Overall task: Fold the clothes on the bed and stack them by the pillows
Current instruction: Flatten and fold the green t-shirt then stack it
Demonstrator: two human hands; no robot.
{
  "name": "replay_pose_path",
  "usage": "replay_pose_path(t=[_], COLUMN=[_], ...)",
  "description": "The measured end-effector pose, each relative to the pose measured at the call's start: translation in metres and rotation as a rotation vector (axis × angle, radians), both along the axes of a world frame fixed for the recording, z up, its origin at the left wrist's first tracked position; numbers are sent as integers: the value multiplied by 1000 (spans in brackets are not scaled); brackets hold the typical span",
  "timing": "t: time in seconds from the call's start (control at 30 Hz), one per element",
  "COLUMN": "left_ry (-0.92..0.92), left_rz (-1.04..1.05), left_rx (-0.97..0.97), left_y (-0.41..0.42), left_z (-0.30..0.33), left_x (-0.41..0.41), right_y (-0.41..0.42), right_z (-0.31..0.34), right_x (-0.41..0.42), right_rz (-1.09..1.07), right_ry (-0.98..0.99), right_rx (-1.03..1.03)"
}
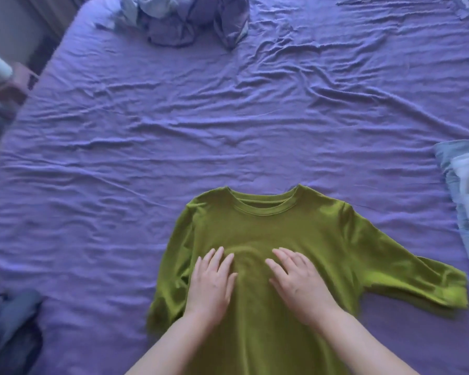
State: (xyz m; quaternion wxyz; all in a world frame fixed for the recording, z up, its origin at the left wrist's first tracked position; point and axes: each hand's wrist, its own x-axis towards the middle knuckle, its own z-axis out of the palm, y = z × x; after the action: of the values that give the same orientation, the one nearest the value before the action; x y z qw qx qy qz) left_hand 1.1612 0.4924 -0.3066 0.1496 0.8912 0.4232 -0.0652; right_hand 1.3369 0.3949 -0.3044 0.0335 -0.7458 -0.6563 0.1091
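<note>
**Both palms flat on the green shirt**

Your left hand point(211, 285) and right hand point(298, 282) lie side by side on the chest of the green T-shirt point(276, 231), fingers straight and spread — neither one grasps anything, they only press the cloth. That shirt lies face up at 6 o'clock on the purple sheet point(173, 136), collar toward 12; its sleeve at 3 o'clock is spread wide, while the one at 9 o'clock lies close against the body.

Around you: a dark blue garment point(14, 328) is bunched at 8 o'clock, well apart from the shirt. Pale blue clothes point(463, 196) lie at 3 o'clock near the spread sleeve, not touching it. At 12 o'clock — far across the bed — a crumpled pile of lilac and white fabric point(184, 20) sits on the sheet.
</note>
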Motion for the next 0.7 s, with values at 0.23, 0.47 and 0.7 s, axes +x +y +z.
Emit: replay_pose_path(t=[0.23, 0.47, 0.7], left_ry=[-32, -232, -562], left_rz=[213, 737, 852], left_rx=[-13, -280, -370], left_y=[30, 36, 84], left_z=[-1, -10, 11], left_x=[-79, -96, -107], right_y=[93, 170, 212], right_z=[-8, -11, -2], right_x=[-75, -94, -95], right_rz=[263, 342, 377], right_ry=[71, -19, -249], right_rx=[-108, -112, -15])
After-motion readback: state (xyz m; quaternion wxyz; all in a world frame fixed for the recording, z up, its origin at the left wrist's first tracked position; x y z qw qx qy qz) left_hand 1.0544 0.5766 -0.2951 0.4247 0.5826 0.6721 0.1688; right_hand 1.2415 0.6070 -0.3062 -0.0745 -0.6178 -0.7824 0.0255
